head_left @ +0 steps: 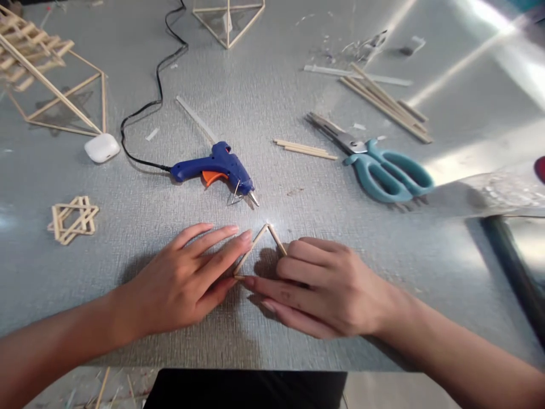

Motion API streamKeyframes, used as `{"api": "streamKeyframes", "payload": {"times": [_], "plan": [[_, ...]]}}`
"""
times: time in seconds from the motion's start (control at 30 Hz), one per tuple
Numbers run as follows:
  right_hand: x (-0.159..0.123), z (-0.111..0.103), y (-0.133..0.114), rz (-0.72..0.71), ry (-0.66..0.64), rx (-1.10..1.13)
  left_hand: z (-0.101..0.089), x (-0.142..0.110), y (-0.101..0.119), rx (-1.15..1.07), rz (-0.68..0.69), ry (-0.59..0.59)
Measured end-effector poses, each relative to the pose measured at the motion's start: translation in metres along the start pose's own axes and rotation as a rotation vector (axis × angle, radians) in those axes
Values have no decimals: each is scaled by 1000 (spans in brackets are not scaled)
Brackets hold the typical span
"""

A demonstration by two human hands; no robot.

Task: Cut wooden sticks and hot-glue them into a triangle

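A small triangle of thin wooden sticks (258, 245) lies flat on the grey table (264, 102) in front of me. My left hand (191, 278) rests beside it, fingers stretched out, with the fingertips pressing on the triangle's left stick. My right hand (323, 289) lies over the right side, fingers extended and pressing the right stick and the bottom corner. The triangle's lower right part is hidden under my right hand. A blue hot glue gun (217, 167) lies on its side just beyond the triangle, nozzle pointing right.
Teal scissors (378, 167) lie to the right, loose sticks (304, 149) beside them and a longer bundle (385, 102) further back. A stick star (73, 220) sits at left, a white earbud case (101, 147) and stick frames (51, 85) at back left. The black cord (157, 85) runs back.
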State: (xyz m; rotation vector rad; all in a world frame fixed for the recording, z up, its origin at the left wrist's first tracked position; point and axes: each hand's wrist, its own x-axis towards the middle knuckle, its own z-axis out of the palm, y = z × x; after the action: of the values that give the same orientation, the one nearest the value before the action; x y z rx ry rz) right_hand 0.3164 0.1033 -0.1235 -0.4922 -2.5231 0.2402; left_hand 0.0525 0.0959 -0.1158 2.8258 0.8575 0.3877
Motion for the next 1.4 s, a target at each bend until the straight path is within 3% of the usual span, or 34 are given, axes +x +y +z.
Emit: {"api": "streamKeyframes", "payload": {"times": [0.6, 1.4], "plan": [[0, 3, 0, 34, -73, 15, 1, 0, 0, -1, 1, 2], [2, 6, 0, 31, -12, 23, -1, 0, 2, -10, -12, 30]]}}
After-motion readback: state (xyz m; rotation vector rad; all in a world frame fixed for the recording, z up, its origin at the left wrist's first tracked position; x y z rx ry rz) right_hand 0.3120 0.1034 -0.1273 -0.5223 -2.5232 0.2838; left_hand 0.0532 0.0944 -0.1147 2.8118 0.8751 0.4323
